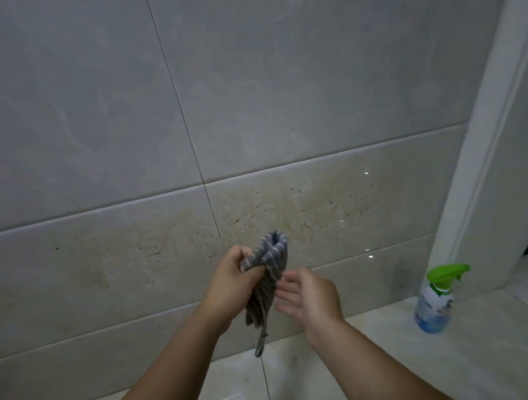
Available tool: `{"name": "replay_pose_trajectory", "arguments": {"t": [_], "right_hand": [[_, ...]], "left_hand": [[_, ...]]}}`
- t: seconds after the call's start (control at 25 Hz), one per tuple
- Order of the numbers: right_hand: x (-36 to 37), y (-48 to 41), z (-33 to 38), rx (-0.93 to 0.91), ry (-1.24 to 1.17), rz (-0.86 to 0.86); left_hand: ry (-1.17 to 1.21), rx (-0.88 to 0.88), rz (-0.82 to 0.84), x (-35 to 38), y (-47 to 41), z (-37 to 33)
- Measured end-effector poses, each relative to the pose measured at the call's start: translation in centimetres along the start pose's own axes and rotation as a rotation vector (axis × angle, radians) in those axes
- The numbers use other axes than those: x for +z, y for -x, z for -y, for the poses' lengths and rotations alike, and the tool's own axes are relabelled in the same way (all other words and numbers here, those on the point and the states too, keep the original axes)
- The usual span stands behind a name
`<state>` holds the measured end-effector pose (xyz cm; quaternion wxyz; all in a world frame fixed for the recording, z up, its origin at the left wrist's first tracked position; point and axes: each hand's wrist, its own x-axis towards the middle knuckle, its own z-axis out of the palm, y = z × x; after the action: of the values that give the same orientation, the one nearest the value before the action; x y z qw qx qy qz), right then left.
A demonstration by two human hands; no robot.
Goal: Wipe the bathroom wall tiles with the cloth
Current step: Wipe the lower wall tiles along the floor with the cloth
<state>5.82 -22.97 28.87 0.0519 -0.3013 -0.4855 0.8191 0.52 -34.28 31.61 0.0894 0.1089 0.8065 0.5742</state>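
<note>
left hand — fingers grip cloth | right hand — fingers straight, beside cloth

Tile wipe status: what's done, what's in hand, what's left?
Done: little that shows; the cloth is clear of the wall tiles, bunched in the left hand. In hand: the right hand is open beside it, perhaps refolding. Left: the yellowish staining across the tiles behind, so the wiping itself. The spray bottle stands at right, unheld.

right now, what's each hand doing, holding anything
Left hand: closed around the grey striped cloth.
Right hand: open, fingers straight, holding nothing.
</note>
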Motion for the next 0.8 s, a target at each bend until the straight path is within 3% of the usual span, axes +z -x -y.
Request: {"name": "replay_pose_trajectory", "arguments": {"t": [0.12, 0.24, 0.32, 0.4, 0.52, 0.64, 0.76, 0.8], "right_hand": [[-1.6, -2.4, 0.3, 0.165, -0.290, 0.034], [-2.5, -4.1, 2.9, 0.142, -0.501, 0.108], [-4.0, -6.3, 5.7, 0.002, -0.668, 0.070], [-5.8, -8.7, 9.3, -0.191, -0.819, -0.017], [-7.3, -11.1, 14.7, -0.486, -0.928, -0.047], [-5.3, -13.4, 15.9, -0.645, -0.508, -0.255], [-1.6, -17.2, 12.3, -1.060, 0.233, -0.608], [-0.6, -18.5, 11.2, -1.086, 0.398, -0.662]], "left_hand": [[-0.235, 0.192, 0.260, 1.9, 0.4, -1.8], [-0.317, 0.258, 0.456, 4.8, -0.9, -3.2], [-0.147, 0.290, 0.378, 6.3, -2.5, -4.2], [-0.098, 0.334, 0.188, 6.6, -4.2, -4.7], [-0.486, 0.603, -0.058, 5.6, -6.9, -4.3], [-0.671, 0.868, -0.101, 5.3, -9.2, -3.6], [-0.728, 0.930, -0.162, 5.7, -10.9, -3.7], [-0.770, 0.932, -0.174, 5.9, -11.4, -3.7]]}}
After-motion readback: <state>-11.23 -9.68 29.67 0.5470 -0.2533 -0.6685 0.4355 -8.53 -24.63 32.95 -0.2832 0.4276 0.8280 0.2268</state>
